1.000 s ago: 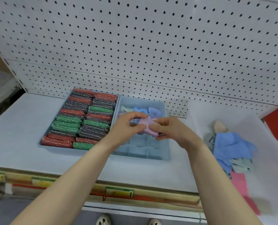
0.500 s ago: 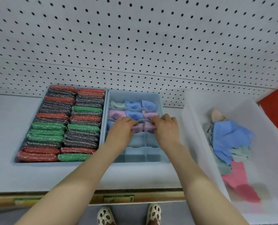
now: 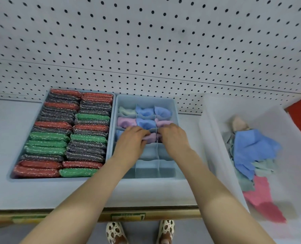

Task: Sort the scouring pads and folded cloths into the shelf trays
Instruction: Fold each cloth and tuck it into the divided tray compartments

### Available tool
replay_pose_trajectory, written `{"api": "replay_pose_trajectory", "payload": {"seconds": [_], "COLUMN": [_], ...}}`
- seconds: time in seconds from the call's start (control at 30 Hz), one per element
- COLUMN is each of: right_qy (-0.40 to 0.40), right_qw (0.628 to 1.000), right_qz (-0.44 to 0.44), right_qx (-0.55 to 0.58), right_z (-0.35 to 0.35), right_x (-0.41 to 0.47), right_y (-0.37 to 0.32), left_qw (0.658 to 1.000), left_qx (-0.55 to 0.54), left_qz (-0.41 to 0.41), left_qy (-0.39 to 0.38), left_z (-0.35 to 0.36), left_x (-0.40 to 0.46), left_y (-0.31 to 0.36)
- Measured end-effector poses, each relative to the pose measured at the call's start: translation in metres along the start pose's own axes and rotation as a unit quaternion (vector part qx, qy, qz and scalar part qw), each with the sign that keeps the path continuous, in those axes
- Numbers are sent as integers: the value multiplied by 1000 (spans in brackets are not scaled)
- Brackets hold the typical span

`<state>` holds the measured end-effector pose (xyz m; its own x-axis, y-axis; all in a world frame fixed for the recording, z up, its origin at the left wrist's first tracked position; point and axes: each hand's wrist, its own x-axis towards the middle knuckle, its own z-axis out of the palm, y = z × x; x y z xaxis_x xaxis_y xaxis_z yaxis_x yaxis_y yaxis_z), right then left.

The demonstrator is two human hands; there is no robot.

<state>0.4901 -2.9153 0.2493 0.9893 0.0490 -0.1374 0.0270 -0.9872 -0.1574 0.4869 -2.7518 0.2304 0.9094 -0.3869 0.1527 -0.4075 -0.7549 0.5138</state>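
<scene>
Both the left hand (image 3: 131, 140) and the right hand (image 3: 174, 137) grasp one purple cloth (image 3: 150, 138) in the divided tray (image 3: 178, 173), seven cloths already slotted.

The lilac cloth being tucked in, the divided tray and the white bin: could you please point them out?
lilac cloth (image 3: 150, 138), head view, folded top between the hands.
divided tray (image 3: 147, 99), head view, far rim.
white bin (image 3: 216, 155), head view, left wall.
</scene>
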Motion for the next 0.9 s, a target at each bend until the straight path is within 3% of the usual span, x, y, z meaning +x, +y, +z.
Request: {"api": "replay_pose_trajectory", "payload": {"seconds": [0.17, 0.33, 0.4, 0.43, 0.53, 0.57, 0.6, 0.67, 0.77, 0.9], "right_qy": [-27, 177, 203, 155, -130, -186, -192, -142, -14, 117], "right_qw": [999, 971, 961, 969, 967, 958, 955, 955, 975, 948], "right_qz": [-10, 48, 121, 161, 218, 213, 223, 259, 170, 99], "right_qx": [36, 156, 145, 109, -28, -57, -49, 7, 141, 278], "right_z": [-33, -84, -93, -92, -73, -68, -67, -80, -112, -158], "right_x": [-14, -62, -78, -86, -99, -99, -97, -90, -88, -90], "right_y": [10, 82, 133, 158, 204, 210, 215, 222, 231, 217], "left_qw": [1000, 997, 998, 998, 996, 994, 993, 992, 987, 971], "left_qx": [6, 22, -5, -17, -84, -105, -116, -122, -139, -212], "left_qz": [-20, -60, -64, -57, -19, -4, 14, 42, 77, 68], "left_qy": [-13, -36, -17, -11, -11, -12, -12, -7, -17, -86], "left_z": [-5, -9, -7, -4, 7, 10, 14, 18, 20, 13], "left_x": [2, 15, 24, 29, 42, 46, 48, 54, 62, 71], "left_y": [5, 28, 51, 65, 109, 123, 136, 160, 189, 229]}}
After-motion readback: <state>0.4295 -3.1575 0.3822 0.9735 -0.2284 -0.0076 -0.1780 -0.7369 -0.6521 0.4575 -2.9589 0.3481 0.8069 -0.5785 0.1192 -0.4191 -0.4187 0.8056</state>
